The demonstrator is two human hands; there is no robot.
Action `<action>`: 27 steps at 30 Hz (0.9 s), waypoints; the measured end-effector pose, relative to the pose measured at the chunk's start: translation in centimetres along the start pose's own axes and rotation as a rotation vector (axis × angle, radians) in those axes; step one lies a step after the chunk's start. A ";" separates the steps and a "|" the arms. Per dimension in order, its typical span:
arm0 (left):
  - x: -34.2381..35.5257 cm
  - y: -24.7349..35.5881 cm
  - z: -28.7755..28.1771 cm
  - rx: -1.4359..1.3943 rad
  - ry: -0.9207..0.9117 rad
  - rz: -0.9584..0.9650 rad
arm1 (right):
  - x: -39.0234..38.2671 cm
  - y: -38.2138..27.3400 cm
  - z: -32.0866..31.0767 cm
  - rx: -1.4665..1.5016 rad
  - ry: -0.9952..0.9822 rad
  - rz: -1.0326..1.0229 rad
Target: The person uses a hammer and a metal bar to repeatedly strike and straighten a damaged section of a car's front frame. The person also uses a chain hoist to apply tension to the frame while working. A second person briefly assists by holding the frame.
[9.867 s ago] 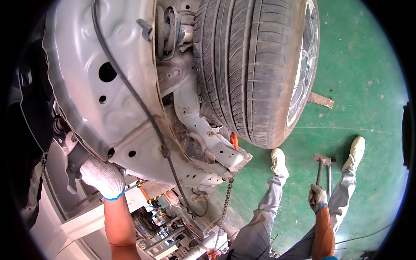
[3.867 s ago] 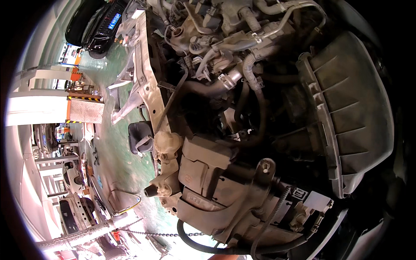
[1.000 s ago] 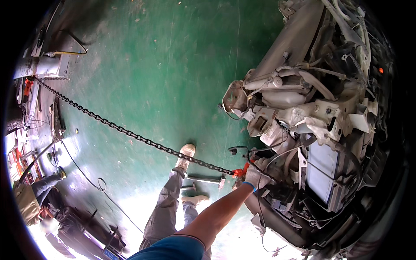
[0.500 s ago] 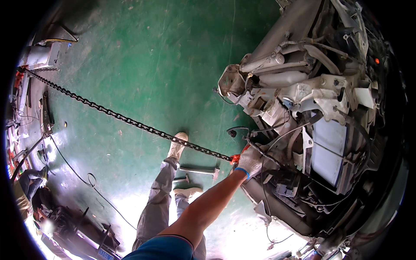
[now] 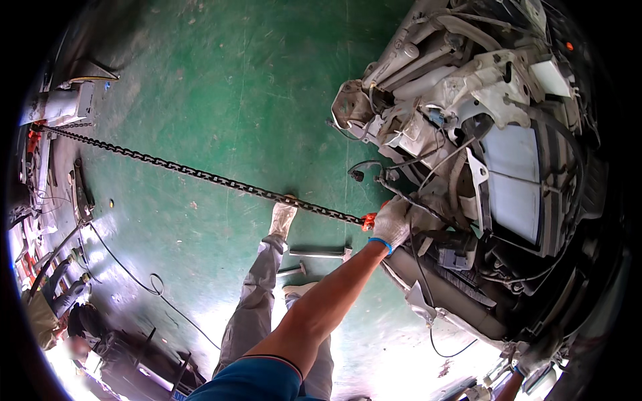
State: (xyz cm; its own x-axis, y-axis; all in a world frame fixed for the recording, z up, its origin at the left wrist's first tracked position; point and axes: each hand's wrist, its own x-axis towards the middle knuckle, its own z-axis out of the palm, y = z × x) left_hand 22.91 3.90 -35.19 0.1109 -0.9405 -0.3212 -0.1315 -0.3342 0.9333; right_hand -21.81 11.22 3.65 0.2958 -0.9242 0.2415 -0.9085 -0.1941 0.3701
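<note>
My left hand [image 5: 392, 224], in a pale knit glove with a blue cuff, is closed around the orange hook [image 5: 368, 221] at the near end of a dark steel chain [image 5: 227, 182]. Part of the hook is hidden by the glove. The chain runs taut above the floor to a frame at the far left. Just beyond the hand is the stripped front of a vehicle [image 5: 428, 137], with bare metal and loose cables. My right hand [image 5: 535, 359], also gloved, is at the vehicle's lower edge at the bottom right. Its fingers are too dark to make out.
A long-handled hammer [image 5: 321, 253] and a smaller hammer [image 5: 291, 271] lie on the green floor [image 5: 267, 100] by my shoes. A black cable [image 5: 120, 264] loops across the floor at left. Another person [image 5: 50, 317] is low at the left edge, near metal equipment.
The view has shifted, so the vehicle sits higher and the chain's left end lower. My right hand and forearm show more at the bottom right. My left hand stays at the hook.
</note>
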 end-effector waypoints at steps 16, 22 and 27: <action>-13.9 -1.2 -3.0 -0.267 0.220 -0.178 | -1.9 2.7 1.9 0.023 0.173 0.047; -19.3 -3.0 -2.5 -0.138 0.160 -0.138 | -3.5 4.7 4.2 0.106 0.232 0.244; -24.4 -3.7 -1.7 0.007 0.045 -0.172 | -2.5 2.1 3.3 0.204 0.263 0.290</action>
State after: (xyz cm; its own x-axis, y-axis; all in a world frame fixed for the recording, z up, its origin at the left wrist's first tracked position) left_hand 22.36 28.22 -30.57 0.1761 -0.8658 -0.4685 -0.1141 -0.4906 0.8639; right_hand -25.44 12.07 0.90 0.0615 -0.8399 0.5393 -0.9969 -0.0248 0.0751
